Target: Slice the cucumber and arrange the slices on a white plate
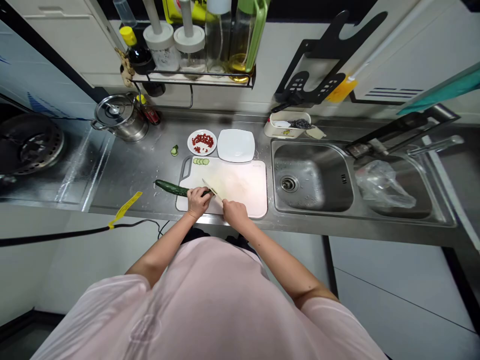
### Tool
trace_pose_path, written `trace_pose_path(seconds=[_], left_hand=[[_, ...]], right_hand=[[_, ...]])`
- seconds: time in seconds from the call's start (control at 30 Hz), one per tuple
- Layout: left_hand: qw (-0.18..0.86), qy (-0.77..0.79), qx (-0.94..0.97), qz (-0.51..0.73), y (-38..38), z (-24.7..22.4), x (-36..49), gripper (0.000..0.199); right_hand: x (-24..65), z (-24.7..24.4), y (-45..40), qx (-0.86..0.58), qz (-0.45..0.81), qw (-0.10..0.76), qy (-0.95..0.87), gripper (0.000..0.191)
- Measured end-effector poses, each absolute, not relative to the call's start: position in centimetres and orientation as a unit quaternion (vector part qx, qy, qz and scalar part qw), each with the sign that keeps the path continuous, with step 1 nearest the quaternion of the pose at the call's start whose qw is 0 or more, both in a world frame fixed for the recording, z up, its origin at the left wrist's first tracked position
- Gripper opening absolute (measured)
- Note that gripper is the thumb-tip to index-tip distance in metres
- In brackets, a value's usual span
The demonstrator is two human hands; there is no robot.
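On the white cutting board [247, 184], my left hand [198, 201] is closed round a dark green cucumber [170, 188], whose long end sticks out past the board's left edge. My right hand [235, 215] grips the handle of a knife [212, 189]; its blade points up and left and lies at the cucumber's right end. Several cucumber slices [201, 161] rest in a row at the board's upper left. Behind the board are a plate of chopped red pieces [202, 150] and a bare white plate [236, 145]. A small cucumber end [174, 150] lies on the counter.
A steel pot [125, 120] and a red bottle [152, 115] stand at the back left. To the right are the sink [313, 175], a cream container [287, 131] and a plastic bag [386, 185]. A rack [195, 80] of jars and bottles hangs above the counter.
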State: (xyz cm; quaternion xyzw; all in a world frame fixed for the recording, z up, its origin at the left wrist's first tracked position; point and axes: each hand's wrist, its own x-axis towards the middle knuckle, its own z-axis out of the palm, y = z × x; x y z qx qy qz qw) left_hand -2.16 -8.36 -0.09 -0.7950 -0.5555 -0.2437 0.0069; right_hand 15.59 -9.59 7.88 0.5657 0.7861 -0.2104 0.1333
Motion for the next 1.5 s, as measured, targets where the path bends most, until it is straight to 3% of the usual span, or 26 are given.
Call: trace_pose_path(seconds=[1.5], left_hand=[[-0.013,-0.567,-0.793,-0.225,-8.4,-0.1,-2.1,0.019]], right_hand=[[14.1,8.4,-8.2,0.566,-0.221,0.145,0.781,0.024]])
